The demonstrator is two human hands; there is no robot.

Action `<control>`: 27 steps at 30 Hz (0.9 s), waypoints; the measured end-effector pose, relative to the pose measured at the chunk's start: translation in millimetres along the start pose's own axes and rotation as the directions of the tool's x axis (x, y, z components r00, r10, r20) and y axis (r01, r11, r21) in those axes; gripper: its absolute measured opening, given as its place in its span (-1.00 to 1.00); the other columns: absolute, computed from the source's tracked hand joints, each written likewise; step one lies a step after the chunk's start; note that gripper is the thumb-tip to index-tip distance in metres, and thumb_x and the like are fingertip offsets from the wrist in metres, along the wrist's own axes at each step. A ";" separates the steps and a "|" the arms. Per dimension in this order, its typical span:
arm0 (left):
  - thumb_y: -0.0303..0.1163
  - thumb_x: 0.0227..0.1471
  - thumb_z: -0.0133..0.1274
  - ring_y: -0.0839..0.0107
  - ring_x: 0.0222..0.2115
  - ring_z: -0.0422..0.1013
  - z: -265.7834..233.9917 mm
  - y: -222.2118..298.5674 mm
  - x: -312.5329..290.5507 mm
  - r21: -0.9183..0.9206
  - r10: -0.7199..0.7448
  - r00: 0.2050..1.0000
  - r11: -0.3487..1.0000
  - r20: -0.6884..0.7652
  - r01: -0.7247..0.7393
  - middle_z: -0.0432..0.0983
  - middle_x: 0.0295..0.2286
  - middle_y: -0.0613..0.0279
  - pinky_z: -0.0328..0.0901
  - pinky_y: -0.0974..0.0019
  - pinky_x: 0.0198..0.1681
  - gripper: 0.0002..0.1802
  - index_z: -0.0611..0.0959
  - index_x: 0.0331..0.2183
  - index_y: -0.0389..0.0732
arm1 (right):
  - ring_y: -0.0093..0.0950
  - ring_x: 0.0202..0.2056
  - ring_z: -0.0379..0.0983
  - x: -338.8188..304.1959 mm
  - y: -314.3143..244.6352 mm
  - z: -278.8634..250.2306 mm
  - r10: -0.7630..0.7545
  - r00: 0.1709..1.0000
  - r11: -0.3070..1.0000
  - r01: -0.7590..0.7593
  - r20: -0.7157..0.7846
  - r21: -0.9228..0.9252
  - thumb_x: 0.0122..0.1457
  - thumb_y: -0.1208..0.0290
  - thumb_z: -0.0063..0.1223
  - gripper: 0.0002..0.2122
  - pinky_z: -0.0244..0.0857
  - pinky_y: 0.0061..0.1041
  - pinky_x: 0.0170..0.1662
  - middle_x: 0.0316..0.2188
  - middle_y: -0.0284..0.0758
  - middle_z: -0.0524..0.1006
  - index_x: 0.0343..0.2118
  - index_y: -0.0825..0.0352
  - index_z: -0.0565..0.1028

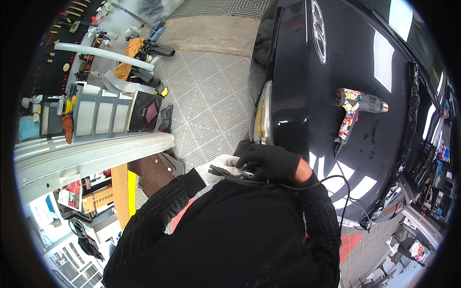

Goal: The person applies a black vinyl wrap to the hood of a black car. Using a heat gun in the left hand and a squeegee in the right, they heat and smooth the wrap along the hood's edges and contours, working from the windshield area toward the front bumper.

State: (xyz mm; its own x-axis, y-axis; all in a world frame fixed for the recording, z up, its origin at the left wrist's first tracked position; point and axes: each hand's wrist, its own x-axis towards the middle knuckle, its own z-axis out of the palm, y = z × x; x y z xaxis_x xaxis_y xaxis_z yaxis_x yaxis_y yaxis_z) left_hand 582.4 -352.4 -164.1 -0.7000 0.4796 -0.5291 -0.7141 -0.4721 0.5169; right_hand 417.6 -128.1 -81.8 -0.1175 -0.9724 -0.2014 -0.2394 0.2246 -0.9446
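Observation:
My right hand (273,162), in a black glove, is bent in front of my chest with its fingers curled in. It meets my left hand (211,175), which wears a white glove and is partly covered by the right hand and a black cable (230,177). A small shiny piece shows under the right fingers; I cannot make out what it is. Both hands are close to the yellowish headlight (263,115) of a black car. On the car's hood (300,86) lies a sticker-covered heat gun (367,102), its nozzle pointing right.
A thin cord (342,165) runs from the heat gun over the hood. At left, a white beam (96,153) stands before grey-framed panels (103,113) and a wall of tools. A brown leather-like piece (152,174) lies near my left arm. Grey grid tiles (206,91) cover the floor.

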 end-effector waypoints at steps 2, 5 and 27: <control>-0.38 0.26 0.34 0.50 -0.12 0.64 -2.3 -1.5 1.4 0.005 0.004 0.999 1.000 0.032 -0.005 0.72 -0.11 0.21 0.52 0.42 -0.01 -0.59 0.67 0.07 -0.36 | -0.24 0.02 0.61 1.8 2.8 2.6 -0.007 1.000 1.000 0.007 -0.010 -0.024 0.12 0.49 0.36 -0.73 0.50 -0.31 0.04 0.00 -0.23 0.63 -0.08 0.21 0.72; -0.34 0.32 0.30 0.50 -0.12 0.64 -6.4 -2.2 3.6 -0.015 -0.013 0.997 1.000 0.073 0.014 0.70 -0.07 0.19 0.50 0.45 -0.03 -0.56 0.64 0.11 -0.40 | -0.26 -0.02 0.60 4.2 7.6 9.2 -0.057 0.997 0.996 0.054 -0.050 -0.072 0.11 0.46 0.38 -0.84 0.50 -0.31 -0.01 -0.06 -0.26 0.62 -0.23 0.22 0.71; -0.45 0.34 0.24 0.52 -0.07 0.53 -7.9 4.9 17.7 0.095 -0.216 0.975 0.971 -0.047 0.220 0.61 -0.01 0.26 0.44 0.41 -0.05 -0.55 0.56 0.19 -0.33 | -0.23 -0.19 0.55 15.7 16.7 16.3 -0.057 0.997 0.990 0.051 -0.043 -0.131 0.03 0.39 0.44 -0.75 0.44 -0.28 -0.14 -0.27 -0.25 0.53 -0.37 0.30 0.50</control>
State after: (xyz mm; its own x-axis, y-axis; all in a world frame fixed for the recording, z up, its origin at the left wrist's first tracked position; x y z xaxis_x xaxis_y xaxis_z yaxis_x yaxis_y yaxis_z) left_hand 566.5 -352.1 -176.3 -0.5280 0.5348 -0.6597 -0.8476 -0.2824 0.4493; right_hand 427.5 -140.7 -105.0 -0.1446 -0.9801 -0.1360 -0.3696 0.1810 -0.9114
